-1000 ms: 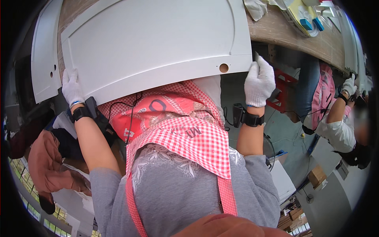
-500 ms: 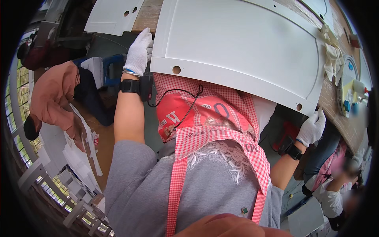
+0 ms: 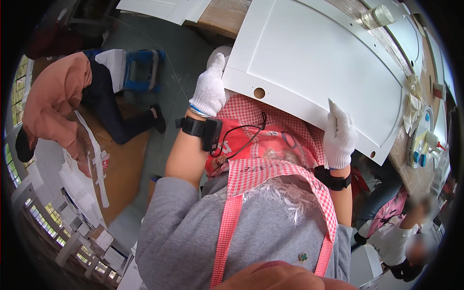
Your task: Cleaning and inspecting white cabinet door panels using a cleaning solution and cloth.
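Observation:
A white door panel point(image 3: 309, 63) with a raised frame and round holes along its near rail lies across the table, its near edge at my apron. My left hand point(image 3: 210, 92), in a white knitted glove, grips the panel's left edge; the fingers beneath are partly hidden. My right hand point(image 3: 340, 137), gloved alike, is at the near edge, right of the middle. From its fingertips sticks a small, thin, pointed grey piece point(image 3: 331, 105), whose kind I cannot make out.
Right of the panel lie a cream cloth point(image 3: 412, 104) and a tray point(image 3: 415, 145) with a red-tipped bottle point(image 3: 433, 140). A clear jar point(image 3: 378, 17) stands behind. At left, a person point(image 3: 53, 96) bends over cardboard point(image 3: 125, 179) near a blue stool point(image 3: 141, 70). Another person is at lower right.
My right hand has left the panel's right corner and moved left along the near edge, now showing the thin grey piece. The panel appears farther right as the view shifts; my left hand stays at its left edge.

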`<state>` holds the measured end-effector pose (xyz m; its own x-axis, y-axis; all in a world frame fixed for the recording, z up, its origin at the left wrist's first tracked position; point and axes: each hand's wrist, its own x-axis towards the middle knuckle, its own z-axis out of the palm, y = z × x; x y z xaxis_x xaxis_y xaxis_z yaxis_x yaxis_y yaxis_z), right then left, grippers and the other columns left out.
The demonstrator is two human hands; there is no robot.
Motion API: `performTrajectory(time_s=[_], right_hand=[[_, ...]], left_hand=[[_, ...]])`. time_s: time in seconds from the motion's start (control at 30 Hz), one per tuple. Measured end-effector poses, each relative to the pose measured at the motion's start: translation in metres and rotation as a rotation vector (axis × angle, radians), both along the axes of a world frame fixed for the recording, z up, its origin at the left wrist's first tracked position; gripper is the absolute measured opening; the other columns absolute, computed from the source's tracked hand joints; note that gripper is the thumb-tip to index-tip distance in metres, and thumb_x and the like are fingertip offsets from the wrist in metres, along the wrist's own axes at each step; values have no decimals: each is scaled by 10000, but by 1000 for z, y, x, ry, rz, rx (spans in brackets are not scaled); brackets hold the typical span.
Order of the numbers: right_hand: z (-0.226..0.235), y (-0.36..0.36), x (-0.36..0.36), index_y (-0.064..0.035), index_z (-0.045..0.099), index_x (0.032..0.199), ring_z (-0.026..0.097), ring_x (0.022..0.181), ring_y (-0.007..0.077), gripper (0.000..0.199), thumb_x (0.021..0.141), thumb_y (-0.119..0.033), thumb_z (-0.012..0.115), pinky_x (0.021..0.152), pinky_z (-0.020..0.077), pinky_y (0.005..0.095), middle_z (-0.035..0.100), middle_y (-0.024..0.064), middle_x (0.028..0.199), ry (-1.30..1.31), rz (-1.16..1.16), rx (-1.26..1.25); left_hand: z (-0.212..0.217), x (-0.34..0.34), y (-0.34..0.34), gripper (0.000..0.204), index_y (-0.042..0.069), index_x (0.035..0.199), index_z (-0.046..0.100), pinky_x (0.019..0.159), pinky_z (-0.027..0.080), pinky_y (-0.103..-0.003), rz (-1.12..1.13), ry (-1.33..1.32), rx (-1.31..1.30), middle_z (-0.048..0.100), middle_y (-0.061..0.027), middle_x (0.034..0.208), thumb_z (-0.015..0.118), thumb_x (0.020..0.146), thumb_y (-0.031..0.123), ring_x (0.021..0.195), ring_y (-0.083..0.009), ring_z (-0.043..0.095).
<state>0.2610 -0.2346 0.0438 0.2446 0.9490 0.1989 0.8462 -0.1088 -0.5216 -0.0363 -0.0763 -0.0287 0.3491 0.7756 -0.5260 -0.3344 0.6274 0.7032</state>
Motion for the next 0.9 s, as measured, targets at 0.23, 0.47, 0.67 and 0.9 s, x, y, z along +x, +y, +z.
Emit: performTrajectory(time_s=[0.23,0.47,0.67,0.9], right_hand=[[-8,21,-23,-131,668,1196,657,690,322,308,894,-81,635,570,519,419,651,103,847,-208,101,-36],[11,41,-66,-130,666,1167,676,724,308,296,873,-108,659,586,530,416,655,94,870,-121,488,-256],[25,20,-44,-93,680,1111,667,701,308,252,861,-68,679,600,527,406,653,100,812,-128,662,-398],[25,-8,-14,-51,708,1046,676,764,322,206,843,-23,690,678,534,377,672,139,847,238,128,-208]], left_hand=[[28,43,-18,677,-12,1465,435,1132,419,-453,114,-370,-207,543,-189,1426,265,1089,525,1329,-328,524],[27,57,-33,817,-24,1557,257,1201,313,-497,44,-600,-307,385,-226,1559,187,1057,618,1446,-367,382],[26,58,-28,825,-15,1547,288,1185,349,-476,12,-557,-300,427,-205,1533,200,1049,637,1424,-352,419],[25,54,-30,737,-1,1528,342,1139,411,-509,-55,-486,-296,477,-195,1491,262,1071,572,1371,-362,480]])
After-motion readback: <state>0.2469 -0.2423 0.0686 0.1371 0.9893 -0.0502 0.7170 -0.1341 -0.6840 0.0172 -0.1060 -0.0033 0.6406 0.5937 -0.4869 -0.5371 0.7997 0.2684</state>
